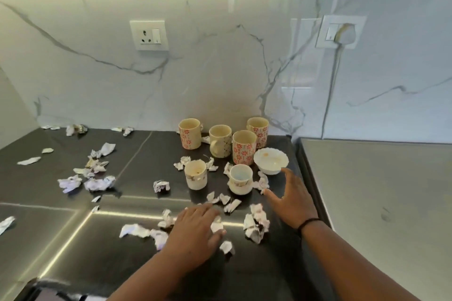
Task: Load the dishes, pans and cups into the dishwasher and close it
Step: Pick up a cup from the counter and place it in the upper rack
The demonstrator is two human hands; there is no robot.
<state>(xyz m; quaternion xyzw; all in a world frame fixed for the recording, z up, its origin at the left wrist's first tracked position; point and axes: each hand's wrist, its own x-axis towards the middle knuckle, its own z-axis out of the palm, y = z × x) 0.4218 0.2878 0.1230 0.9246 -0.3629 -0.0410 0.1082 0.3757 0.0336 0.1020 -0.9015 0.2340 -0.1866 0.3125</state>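
We see a dark counter (137, 168) strewn with paper scraps (99, 183). Six cups (220, 140) and a bowl (271, 161) stand near the wall. Our right hand (294, 199), fingers spread and holding nothing, hovers just beside the bowl and nearest cup. Our left hand (195, 230) lies flat, fingers straight, on scraps.

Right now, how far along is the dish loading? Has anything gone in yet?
Nothing looks loaded: six cups, like the floral mug, and the white bowl stand on the dark counter among crumpled paper. The right hand reaches open toward the bowl; the left hand rests flat on paper scraps. No dishwasher is in view, so everything is still left.
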